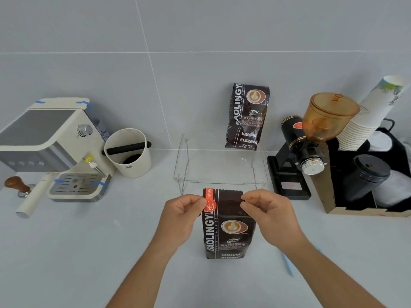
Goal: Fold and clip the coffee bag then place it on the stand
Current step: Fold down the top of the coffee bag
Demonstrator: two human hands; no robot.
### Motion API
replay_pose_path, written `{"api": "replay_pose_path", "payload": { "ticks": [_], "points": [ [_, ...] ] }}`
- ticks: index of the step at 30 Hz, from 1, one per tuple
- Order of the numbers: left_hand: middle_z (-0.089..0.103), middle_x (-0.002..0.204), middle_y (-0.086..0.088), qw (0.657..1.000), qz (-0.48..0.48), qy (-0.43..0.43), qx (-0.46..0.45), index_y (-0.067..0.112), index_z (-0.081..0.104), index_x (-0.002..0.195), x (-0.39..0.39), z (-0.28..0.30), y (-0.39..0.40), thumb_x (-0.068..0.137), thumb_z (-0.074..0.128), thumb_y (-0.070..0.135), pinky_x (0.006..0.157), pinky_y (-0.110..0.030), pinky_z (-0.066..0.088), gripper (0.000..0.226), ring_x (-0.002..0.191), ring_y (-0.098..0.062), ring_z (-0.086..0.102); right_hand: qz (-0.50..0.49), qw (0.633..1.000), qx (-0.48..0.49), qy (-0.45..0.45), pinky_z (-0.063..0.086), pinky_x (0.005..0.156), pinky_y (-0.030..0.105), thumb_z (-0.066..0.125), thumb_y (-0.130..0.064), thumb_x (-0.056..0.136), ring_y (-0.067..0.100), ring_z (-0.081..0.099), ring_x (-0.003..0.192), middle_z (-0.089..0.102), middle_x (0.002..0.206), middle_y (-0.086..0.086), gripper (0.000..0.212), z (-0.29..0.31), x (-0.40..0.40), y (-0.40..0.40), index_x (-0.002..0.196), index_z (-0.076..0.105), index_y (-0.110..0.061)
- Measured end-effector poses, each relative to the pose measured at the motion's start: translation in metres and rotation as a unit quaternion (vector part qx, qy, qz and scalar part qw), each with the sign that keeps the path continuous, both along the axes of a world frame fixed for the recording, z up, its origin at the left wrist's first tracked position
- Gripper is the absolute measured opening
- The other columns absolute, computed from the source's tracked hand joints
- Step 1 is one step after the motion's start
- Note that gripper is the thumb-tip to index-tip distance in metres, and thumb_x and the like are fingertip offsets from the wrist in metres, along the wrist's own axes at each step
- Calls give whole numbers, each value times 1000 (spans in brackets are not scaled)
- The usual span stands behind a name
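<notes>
The glossy dark coffee bag [226, 225] stood upright on the pale tabletop [89, 252], its crimped flat top pinched at either corner by the left hand [181, 213] and right hand [270, 213]. Just behind it stood the clear acrylic stand [222, 167] bearing a second bag [248, 116]; a light-blue clip [288, 264] lay by the right forearm.

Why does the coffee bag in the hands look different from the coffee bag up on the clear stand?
The near coffee bag stands on the counter, pinched at its top corners by the left hand and right hand; the far coffee bag sits on the clear stand, untouched. The near one's top is still up and unfolded, with an orange label; the far one looks shorter and shows no such label. Both are dark, with the same coffee-cup picture.
</notes>
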State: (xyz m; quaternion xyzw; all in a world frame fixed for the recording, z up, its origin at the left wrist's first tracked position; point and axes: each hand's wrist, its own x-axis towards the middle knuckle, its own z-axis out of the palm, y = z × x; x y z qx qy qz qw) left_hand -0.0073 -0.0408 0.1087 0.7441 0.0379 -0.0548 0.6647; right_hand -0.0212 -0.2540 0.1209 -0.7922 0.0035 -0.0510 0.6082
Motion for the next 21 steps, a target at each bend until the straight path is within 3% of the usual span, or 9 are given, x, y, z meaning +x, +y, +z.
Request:
{"api": "replay_pose_path", "payload": {
  "ticks": [3,6,8,10,13,16,21],
  "points": [
    [79,76,9,999,2,-19,27,35,74,82,-1,6,3,82,73,16,67,-14,52,19,75,-5,73,-3,999,-47,-6,54,68,12,73,-3,81,3,70,78,74,80,-21,42,3,-2,-2,79,70,-45],
    [78,78,14,994,-23,-64,85,43,66,101,-2,10,5,79,77,19,73,-9,50,34,79,-4,72,3,997,-82,-7,53,68,9,73,-9,82,-1,67,85,73,79,-21,39,4,-6,0,85,69,-47],
    [76,78,21,982,-39,-105,151,45,64,112,-5,10,6,80,76,19,76,-2,46,42,83,3,69,12,993,-116,-27,50,64,5,73,-9,82,-4,64,87,69,83,-22,30,5,-8,3,91,73,-38],
    [73,80,24,965,-41,-146,212,35,66,117,-8,12,7,82,74,20,78,-2,46,39,87,8,65,15,988,-144,-56,50,62,7,74,-8,81,0,63,85,68,79,-18,20,4,-8,5,93,77,-24],
    [71,83,18,936,-56,-216,273,28,72,108,-9,12,7,85,71,23,76,-19,53,24,84,1,64,28,981,-179,-71,47,60,7,73,-8,82,4,61,85,66,76,-16,13,4,-8,7,88,76,-18],
    [69,79,11,930,-68,-223,284,30,73,93,-6,14,10,85,71,28,70,-30,54,9,77,-7,64,51,971,-213,-92,43,60,6,70,-7,84,9,58,84,66,77,-9,11,6,-10,7,82,71,-18],
    [71,78,13,947,-104,-174,247,34,72,78,1,15,16,82,73,28,72,-16,49,8,80,-5,66,83,972,-211,-58,44,56,8,62,-12,90,-1,58,85,64,81,-16,13,11,-9,9,83,62,-23]
  ]
}}
